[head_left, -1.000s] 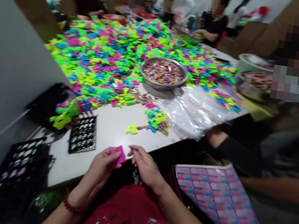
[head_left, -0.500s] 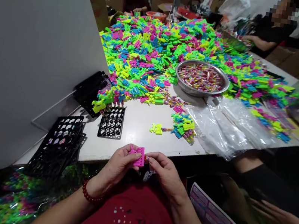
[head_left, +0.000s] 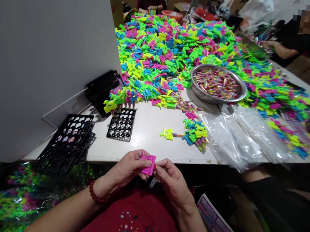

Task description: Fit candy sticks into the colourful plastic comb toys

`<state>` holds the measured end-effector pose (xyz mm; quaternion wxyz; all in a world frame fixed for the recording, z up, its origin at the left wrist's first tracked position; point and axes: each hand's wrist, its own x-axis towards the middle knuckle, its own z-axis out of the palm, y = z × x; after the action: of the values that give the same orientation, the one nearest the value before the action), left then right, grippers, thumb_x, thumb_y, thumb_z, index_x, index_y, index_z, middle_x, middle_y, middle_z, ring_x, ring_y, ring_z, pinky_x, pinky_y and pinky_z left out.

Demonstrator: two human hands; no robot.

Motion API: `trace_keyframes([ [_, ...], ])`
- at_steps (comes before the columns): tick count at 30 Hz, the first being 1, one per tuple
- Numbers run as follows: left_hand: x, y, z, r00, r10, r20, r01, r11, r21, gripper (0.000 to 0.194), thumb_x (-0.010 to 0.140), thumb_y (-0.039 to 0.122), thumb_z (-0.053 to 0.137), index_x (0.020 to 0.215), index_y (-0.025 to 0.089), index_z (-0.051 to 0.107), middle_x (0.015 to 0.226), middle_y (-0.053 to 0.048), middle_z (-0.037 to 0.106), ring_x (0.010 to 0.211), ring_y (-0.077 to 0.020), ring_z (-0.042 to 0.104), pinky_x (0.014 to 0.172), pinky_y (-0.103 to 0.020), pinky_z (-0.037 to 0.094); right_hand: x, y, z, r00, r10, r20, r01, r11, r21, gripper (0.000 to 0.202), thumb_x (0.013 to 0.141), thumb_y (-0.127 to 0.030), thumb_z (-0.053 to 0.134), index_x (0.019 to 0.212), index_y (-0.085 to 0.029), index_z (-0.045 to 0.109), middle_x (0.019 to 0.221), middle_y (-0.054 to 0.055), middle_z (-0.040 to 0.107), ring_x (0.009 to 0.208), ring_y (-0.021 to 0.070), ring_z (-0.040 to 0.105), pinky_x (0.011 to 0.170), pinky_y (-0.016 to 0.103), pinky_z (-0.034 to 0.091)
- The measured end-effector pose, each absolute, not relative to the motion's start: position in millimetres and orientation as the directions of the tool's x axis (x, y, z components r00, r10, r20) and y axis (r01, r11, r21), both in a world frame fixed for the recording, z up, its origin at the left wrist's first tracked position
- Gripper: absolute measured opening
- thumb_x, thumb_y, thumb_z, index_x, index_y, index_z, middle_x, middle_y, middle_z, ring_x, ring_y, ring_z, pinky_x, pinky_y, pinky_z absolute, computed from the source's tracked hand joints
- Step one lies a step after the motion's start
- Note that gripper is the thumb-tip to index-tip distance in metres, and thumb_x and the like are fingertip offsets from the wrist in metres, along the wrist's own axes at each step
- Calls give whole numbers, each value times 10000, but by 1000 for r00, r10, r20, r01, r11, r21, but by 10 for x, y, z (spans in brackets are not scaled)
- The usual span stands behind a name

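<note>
My left hand (head_left: pixel 127 166) is closed around a flat pink plastic piece (head_left: pixel 149 165) with slots, shaped a bit like a comb. My right hand (head_left: pixel 175 184) pinches a small red stick-like part (head_left: pixel 156 167) at the right edge of the pink piece; my fingers hide most of it. Beyond my hands on the white table (head_left: pixel 147 124) lies a yellow comb-shaped piece (head_left: pixel 167 134) with a patterned stick on it. Beside it is a bunch of similar coloured pieces (head_left: pixel 195 131) with sticks.
A black grid tray (head_left: pixel 120 126) and stacked black trays (head_left: pixel 65 141) lie left. A steel bowl (head_left: pixel 241 98) holds many patterned sticks. Behind is a large heap of coloured pieces (head_left: pixel 164 55). Clear plastic bags (head_left: pixel 246 134) lie right. A grey panel (head_left: pixel 41 55) rises left; people work around the table.
The view has shifted slightly left, so the table things sit further right. Both hands keep hold of the pink piece and red part, close together, with little change.
</note>
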<state>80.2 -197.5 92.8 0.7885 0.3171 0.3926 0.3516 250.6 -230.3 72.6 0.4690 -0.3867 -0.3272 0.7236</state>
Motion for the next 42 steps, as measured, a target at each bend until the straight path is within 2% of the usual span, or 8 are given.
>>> trace_keyframes([
  [6,800,-2069,1065,322,899,-296,-140,355,924,318,775,388,758,906,164,574,759,-2,618,654,-131,592,555,-228,543,2545,-2338,731,-276,936,-217,-382,-314,-869,222,856,-388,752,949,-208,662,866,1,646,765,139,550,738,255,420],
  [14,767,-2074,1117,423,819,-387,-159,488,859,247,784,332,721,864,162,560,675,6,611,490,-97,545,488,-207,477,2562,-2395,798,-281,936,-213,-225,-279,-933,241,876,-429,713,962,-208,671,895,19,633,806,164,554,765,274,436],
  [20,794,-2151,1154,242,929,-281,26,284,959,207,776,313,735,872,188,601,684,24,591,505,-102,545,461,-186,425,2593,-2386,867,-267,943,-197,-93,-229,-969,240,889,-446,684,955,-214,683,913,26,649,842,181,560,766,287,449],
  [28,790,-2129,1028,298,882,-366,-106,411,905,286,773,368,756,889,183,571,763,17,589,605,-107,575,532,-202,515,2589,-2333,831,-260,949,-177,-46,-195,-980,258,878,-458,693,933,-206,705,890,18,668,820,172,570,758,283,440],
  [32,795,-2108,1004,342,865,-369,-254,463,849,317,769,360,780,896,169,560,792,1,599,667,-112,588,582,-210,549,2573,-2298,778,-279,933,-226,-216,-290,-932,264,838,-441,747,923,-195,701,860,16,663,771,155,570,732,275,436],
  [36,819,-2098,972,396,841,-369,-431,525,734,352,733,340,818,871,158,550,748,1,602,597,-95,578,537,-189,526,2559,-2284,736,-311,907,-285,-386,-394,-834,314,777,-446,804,934,-194,705,832,14,657,725,145,572,709,271,437],
  [42,818,-2107,915,409,831,-377,-449,543,710,331,734,290,816,872,149,551,727,-4,624,577,-90,580,511,-175,526,2571,-2307,735,-296,919,-261,-348,-358,-866,275,797,-428,789,915,-192,713,849,15,656,773,153,577,757,277,446],
])
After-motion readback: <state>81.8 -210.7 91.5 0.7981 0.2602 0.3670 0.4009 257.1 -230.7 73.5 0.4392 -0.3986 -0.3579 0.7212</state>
